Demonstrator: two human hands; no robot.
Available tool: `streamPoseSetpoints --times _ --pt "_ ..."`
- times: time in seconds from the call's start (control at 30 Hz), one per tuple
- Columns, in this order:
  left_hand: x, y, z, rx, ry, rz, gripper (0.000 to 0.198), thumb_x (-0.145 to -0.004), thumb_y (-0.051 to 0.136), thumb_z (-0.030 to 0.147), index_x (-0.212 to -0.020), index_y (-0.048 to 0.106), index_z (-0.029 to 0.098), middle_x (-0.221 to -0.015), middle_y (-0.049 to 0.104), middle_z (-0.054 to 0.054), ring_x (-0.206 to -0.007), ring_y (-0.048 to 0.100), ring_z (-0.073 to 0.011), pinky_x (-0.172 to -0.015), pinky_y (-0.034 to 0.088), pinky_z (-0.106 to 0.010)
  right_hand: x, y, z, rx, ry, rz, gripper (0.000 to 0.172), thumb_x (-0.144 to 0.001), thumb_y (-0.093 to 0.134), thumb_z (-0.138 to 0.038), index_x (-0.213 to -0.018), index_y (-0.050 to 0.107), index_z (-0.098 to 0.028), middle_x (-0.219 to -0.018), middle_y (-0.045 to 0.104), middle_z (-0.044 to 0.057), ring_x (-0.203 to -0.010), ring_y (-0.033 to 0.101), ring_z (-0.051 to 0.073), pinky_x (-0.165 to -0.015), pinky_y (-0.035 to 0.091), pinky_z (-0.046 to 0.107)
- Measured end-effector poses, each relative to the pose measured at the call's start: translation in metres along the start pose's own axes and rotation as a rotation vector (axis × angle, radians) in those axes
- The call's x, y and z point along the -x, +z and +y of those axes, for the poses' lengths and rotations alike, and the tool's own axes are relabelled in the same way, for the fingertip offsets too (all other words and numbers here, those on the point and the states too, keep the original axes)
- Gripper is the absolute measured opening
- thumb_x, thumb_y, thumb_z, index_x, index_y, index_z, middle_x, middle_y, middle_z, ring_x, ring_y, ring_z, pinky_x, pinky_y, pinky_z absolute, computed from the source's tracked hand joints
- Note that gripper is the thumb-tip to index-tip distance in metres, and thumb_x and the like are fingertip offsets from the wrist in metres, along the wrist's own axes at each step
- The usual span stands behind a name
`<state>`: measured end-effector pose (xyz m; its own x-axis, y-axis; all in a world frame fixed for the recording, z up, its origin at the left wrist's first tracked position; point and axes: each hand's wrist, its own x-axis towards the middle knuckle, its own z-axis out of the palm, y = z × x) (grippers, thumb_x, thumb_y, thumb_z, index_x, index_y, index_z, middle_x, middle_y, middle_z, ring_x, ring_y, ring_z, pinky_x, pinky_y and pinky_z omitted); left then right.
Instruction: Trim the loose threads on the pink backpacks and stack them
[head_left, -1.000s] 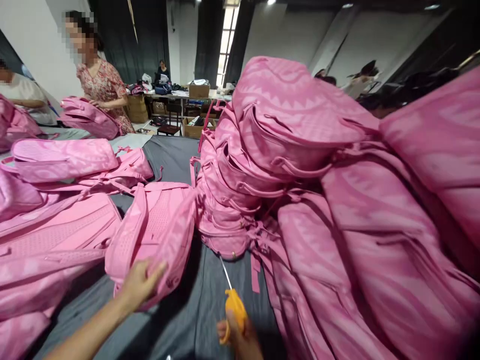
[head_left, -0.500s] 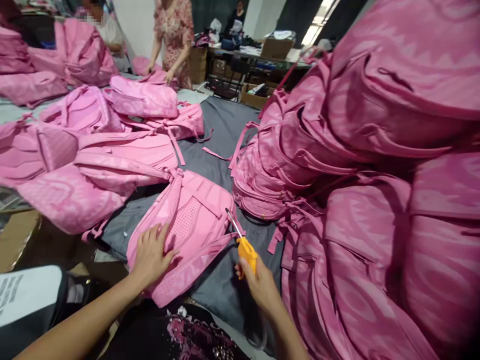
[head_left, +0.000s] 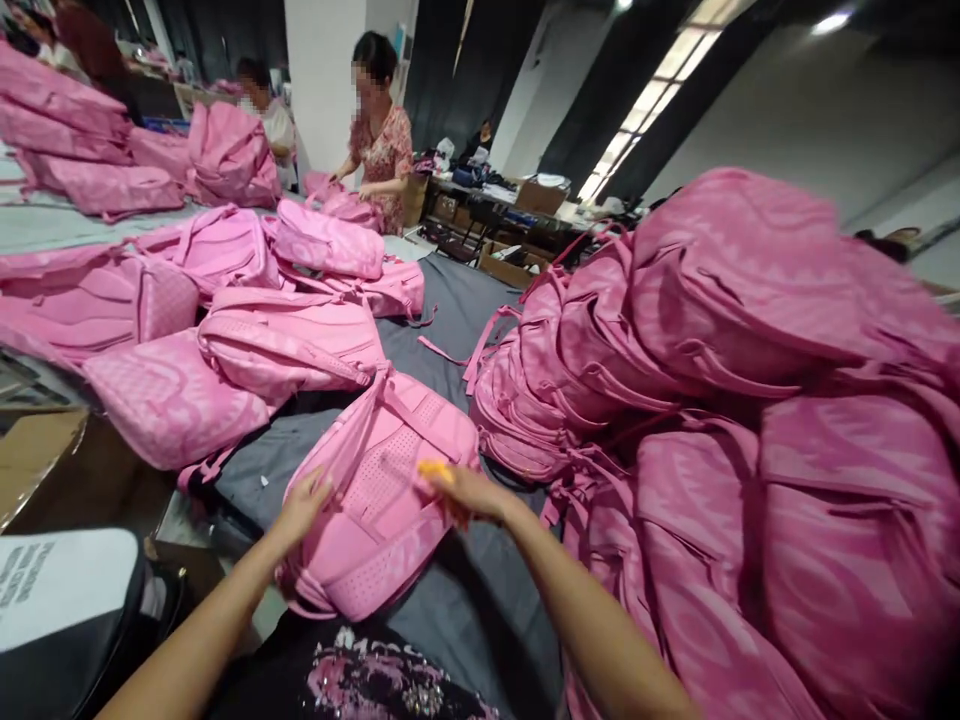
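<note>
A pink backpack point(head_left: 405, 440) lies back panel up on the dark cloth in front of me, its mesh padding and straps showing. My left hand point(head_left: 306, 503) is closed at its left side, fingers round the shoulder strap point(head_left: 352, 435). Over the right side of the panel, my right hand point(head_left: 469, 492) grips a tool with a yellow-orange handle point(head_left: 435, 470). Motion blurs the tool, and its thin metal shaft is barely visible against the pink fabric.
A tall pile of pink backpacks point(head_left: 697, 300) rises close on my right. More pink backpacks point(head_left: 292, 335) lie to the left and beyond. A cardboard box point(head_left: 45, 450) and a black-and-white item point(head_left: 67, 590) sit at lower left. A co-worker point(head_left: 386, 150) handles bags across the table.
My right hand has moved left with the tool, over the backpack's panel. My left hand has gone from lying spread on the panel to gripping the strap. The view has tilted upward.
</note>
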<state>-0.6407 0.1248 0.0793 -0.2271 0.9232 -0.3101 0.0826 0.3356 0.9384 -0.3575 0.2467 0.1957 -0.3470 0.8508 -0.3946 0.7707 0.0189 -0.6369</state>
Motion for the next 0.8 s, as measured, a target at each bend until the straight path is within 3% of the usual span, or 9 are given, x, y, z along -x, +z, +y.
streamPoseSetpoints --times 0.07,0.13,0.23,0.37,0.47,0.6,0.63,0.73,0.8 --pt "-0.001 -0.016 -0.001 0.336 -0.173 -0.027 0.051 -0.093 0.049 0.056 -0.116 0.058 0.011 -0.088 0.074 -0.015 -0.069 0.072 -0.0222 -0.058 0.057 -0.03 -0.009 0.002 -0.004 0.125 0.095 0.055 0.044 -0.097 0.044 -0.048 -0.106 0.064 -0.01 -0.067 0.066 0.005 -0.061 0.062 0.015 -0.06 0.046 0.023" --pt "-0.006 -0.026 -0.002 0.499 -0.359 -0.001 0.049 -0.098 0.039 0.052 -0.109 0.058 0.008 -0.081 0.073 -0.016 -0.06 0.07 -0.0185 -0.052 0.055 -0.026 -0.014 0.006 -0.009 0.216 0.116 -0.011 0.042 -0.095 0.05 -0.048 -0.108 0.064 -0.011 -0.07 0.067 0.006 -0.059 0.061 0.014 -0.058 0.043 0.022" --pt "-0.018 -0.029 -0.004 0.552 -0.579 -0.084 0.052 -0.101 0.03 0.047 -0.101 0.061 0.004 -0.073 0.072 -0.017 -0.054 0.067 -0.0182 -0.049 0.055 -0.026 -0.017 0.014 -0.019 0.246 0.08 -0.221 0.039 -0.091 0.057 -0.05 -0.104 0.067 -0.015 -0.065 0.065 0.002 -0.05 0.055 0.012 -0.051 0.04 0.02" --pt "-0.032 -0.025 -0.01 0.494 -0.654 -0.132 0.053 -0.099 0.034 0.051 -0.101 0.061 0.005 -0.067 0.07 -0.014 -0.048 0.063 -0.0179 -0.045 0.053 -0.026 -0.022 0.016 -0.03 0.317 0.142 -0.088 0.042 -0.098 0.046 -0.048 -0.108 0.066 -0.012 -0.061 0.061 0.002 -0.048 0.051 0.012 -0.047 0.036 0.02" --pt "-0.036 -0.021 -0.012 0.304 -0.594 -0.089 0.051 -0.098 0.036 0.053 -0.123 0.05 0.011 -0.069 0.069 -0.01 -0.048 0.06 -0.0163 -0.05 0.054 -0.028 -0.026 0.017 -0.037 0.205 0.072 -0.379 0.043 -0.093 0.052 -0.053 -0.106 0.066 -0.015 -0.06 0.061 0.0 -0.044 0.049 0.011 -0.045 0.038 0.021" --pt "-0.021 -0.001 -0.003 0.005 -0.38 -0.009 0.049 -0.098 0.043 0.043 -0.14 0.043 0.019 -0.096 0.068 -0.013 -0.077 0.065 -0.0204 -0.075 0.055 -0.036 -0.024 0.024 -0.041 0.276 0.099 -0.036 0.045 -0.098 0.045 -0.052 -0.112 0.062 -0.012 -0.061 0.061 0.001 -0.043 0.049 0.01 -0.046 0.038 0.022" --pt "-0.014 0.007 0.0 -0.14 -0.276 0.026 0.049 -0.096 0.046 0.039 -0.143 0.043 0.023 -0.109 0.064 -0.015 -0.091 0.064 -0.0238 -0.083 0.053 -0.039 -0.02 0.025 -0.04 0.285 0.086 -0.057 0.046 -0.096 0.047 -0.052 -0.112 0.062 -0.012 -0.061 0.061 0.001 -0.044 0.05 0.01 -0.048 0.039 0.022" --pt "0.005 0.027 0.004 -0.807 0.068 0.074 0.057 -0.092 0.052 0.03 -0.148 0.041 0.032 -0.136 0.048 -0.018 -0.117 0.051 -0.0348 -0.095 0.044 -0.05 -0.006 0.017 -0.031 0.239 0.067 -0.366 0.049 -0.091 0.054 -0.058 -0.113 0.064 -0.015 -0.058 0.061 -0.001 -0.043 0.05 0.011 -0.051 0.043 0.023" --pt "0.01 0.034 0.004 -1.102 0.152 0.029 0.058 -0.092 0.052 0.033 -0.149 0.04 0.032 -0.139 0.044 -0.02 -0.117 0.048 -0.0373 -0.093 0.043 -0.052 -0.002 -0.004 -0.022 0.297 0.157 -0.306 0.051 -0.095 0.048 -0.056 -0.118 0.062 -0.014 -0.061 0.064 0.002 -0.044 0.054 0.013 -0.053 0.045 0.025"
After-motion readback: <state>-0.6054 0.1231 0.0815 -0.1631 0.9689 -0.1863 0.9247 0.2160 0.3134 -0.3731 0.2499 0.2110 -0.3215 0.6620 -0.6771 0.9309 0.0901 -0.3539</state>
